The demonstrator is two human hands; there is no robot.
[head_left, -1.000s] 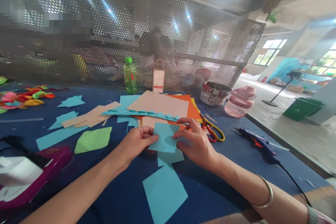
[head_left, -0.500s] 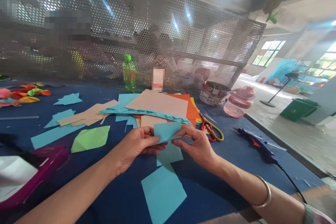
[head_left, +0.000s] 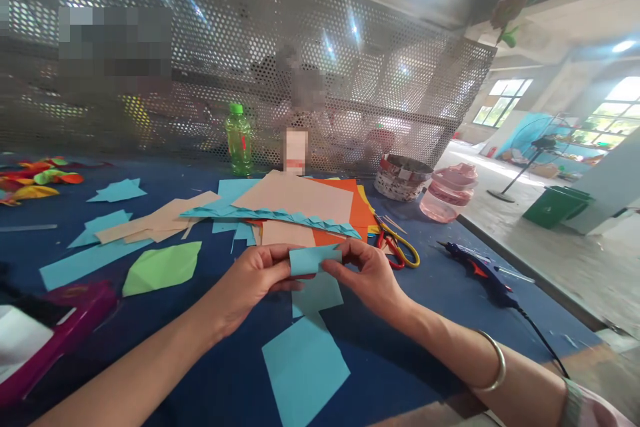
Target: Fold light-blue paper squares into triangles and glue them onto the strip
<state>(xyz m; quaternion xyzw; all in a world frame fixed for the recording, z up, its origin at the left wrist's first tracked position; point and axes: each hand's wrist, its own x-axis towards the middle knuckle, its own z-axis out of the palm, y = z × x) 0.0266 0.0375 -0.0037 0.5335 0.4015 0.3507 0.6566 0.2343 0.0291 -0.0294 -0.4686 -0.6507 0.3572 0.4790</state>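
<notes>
Pinching the folded blue paper [head_left: 311,259] between fingers [head_left: 334,271], the left hand [head_left: 259,272] and right hand [head_left: 373,275] hold it over the tabletop [head_left: 410,307]; a perforated screen [head_left: 415,93] stands behind, a green bin [head_left: 556,207] on the floor [head_left: 530,247].

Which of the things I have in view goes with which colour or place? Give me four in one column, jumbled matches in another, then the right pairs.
Things
1. Glue gun
2. Bottle
3. Paper held in the left hand and right hand
4. Scissors

Matches
A. Light blue
B. Red and yellow
C. Dark blue, lying to the right of the scissors
D. Green, standing upright in front of the perforated screen

Right pairs: 1-C, 2-D, 3-A, 4-B
</notes>
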